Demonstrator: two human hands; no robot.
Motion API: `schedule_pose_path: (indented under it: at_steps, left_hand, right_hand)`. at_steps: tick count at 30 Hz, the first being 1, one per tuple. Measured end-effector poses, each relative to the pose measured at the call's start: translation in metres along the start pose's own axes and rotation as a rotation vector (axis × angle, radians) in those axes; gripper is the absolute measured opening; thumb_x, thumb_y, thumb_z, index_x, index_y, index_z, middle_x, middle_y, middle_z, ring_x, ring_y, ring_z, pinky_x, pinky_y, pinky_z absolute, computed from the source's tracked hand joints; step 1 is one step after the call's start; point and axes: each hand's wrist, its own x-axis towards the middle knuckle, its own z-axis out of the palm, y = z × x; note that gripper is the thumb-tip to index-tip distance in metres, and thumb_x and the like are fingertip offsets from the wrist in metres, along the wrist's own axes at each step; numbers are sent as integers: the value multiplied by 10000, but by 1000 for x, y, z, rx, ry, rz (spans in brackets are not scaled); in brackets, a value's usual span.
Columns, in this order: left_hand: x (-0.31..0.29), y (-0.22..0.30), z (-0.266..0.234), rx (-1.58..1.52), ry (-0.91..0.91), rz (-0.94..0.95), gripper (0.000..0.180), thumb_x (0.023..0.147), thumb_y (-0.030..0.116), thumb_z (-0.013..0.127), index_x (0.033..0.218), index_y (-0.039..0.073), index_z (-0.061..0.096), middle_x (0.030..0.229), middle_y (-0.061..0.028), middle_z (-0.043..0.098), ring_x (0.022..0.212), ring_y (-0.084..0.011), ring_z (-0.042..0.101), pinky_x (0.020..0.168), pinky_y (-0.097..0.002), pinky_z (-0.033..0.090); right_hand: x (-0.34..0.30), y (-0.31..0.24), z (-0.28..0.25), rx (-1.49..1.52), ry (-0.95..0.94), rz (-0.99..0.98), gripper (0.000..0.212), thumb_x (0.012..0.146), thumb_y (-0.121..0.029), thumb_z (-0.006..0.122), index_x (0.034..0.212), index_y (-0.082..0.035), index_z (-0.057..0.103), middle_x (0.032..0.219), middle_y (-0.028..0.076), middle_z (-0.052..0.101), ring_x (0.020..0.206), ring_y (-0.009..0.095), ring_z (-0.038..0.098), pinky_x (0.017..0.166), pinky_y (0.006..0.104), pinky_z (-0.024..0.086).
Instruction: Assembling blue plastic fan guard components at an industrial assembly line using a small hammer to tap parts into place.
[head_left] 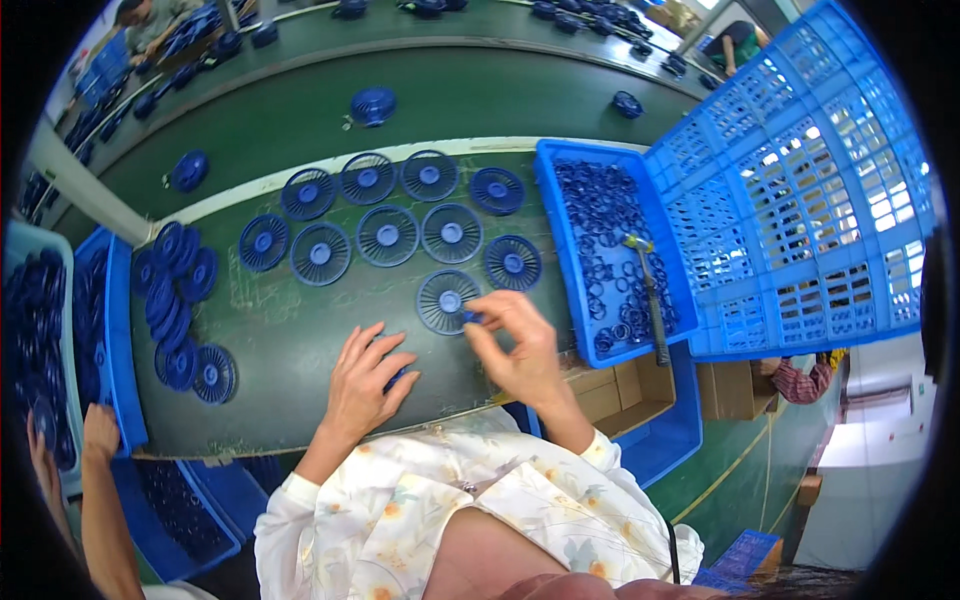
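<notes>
Several round blue fan grilles with spokes and a solid hub lie spread over the dark green worktop (280, 370). The nearest fan grille (440, 308) lies just left of my right hand (520, 345). Thumb and index finger of that hand pinch a small blue part (473, 317) at the grille's right edge; the fingers hide most of it. My left hand (365, 385) rests low over the worktop, fingers curled around another small blue part (396, 379), mostly covered, so its shape cannot be told.
On the right stands a blue tray (554, 215) of small blue rings, a hammer (652, 300) across it, beside a tall blue crate (800, 200). A pile of grilles (170, 300) lies left, near a co-worker's hand (100, 432). Beyond runs a green conveyor belt (480, 95) carrying fan parts.
</notes>
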Motion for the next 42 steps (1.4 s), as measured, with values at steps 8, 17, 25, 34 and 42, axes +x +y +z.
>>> schedule_pose_path:
  at_steps: [8, 17, 25, 34, 42]
  left_hand:
    - [-11, -7, -3, 75, 87, -72, 247, 802, 226, 819, 1011, 119, 743, 1229, -99, 682, 1309, -370, 548, 1134, -592, 378]
    - [12, 11, -17, 35, -8, -51, 557, 797, 324, 828, 1286, 106, 674, 1388, -150, 609, 1395, -399, 470, 1185, -612, 293]
    - [68, 29, 13, 88, -134, 2, 823, 800, 394, 824, 1491, 102, 484, 1537, -228, 438, 1469, -425, 351, 1210, -544, 287]
    - [69, 23, 35, 62, -54, -87, 912, 735, 324, 868, 1478, 4, 447, 1485, -245, 466, 1406, -432, 415, 1189, -523, 324]
    - [70, 29, 23, 12, -38, -99, 901, 710, 273, 867, 1466, 4, 457, 1460, -259, 469, 1372, -445, 437, 1175, -519, 343]
  right_hand:
    - [29, 38, -89, -566, 411, -21, 336, 886, -9, 657, 1216, -62, 689, 1290, 215, 613, 1116, 395, 632, 959, 449, 516]
    - [-39, 71, -145, -1216, 316, 534, 560, 874, -207, 750, 1385, -84, 555, 1177, 193, 658, 1032, 413, 650, 872, 501, 526]
    - [-34, 46, -168, -1107, 270, 552, 286, 937, -153, 664, 1200, -42, 657, 950, 240, 720, 914, 416, 699, 767, 538, 535]
    - [-76, 22, -64, -13, -2, 626, 365, 1064, -245, 534, 1353, -23, 562, 752, 62, 603, 694, 160, 578, 666, 329, 488]
    - [-50, 28, -38, -330, -7, 633, 306, 1067, -249, 477, 1281, -40, 540, 914, 366, 642, 940, 591, 581, 739, 656, 435]
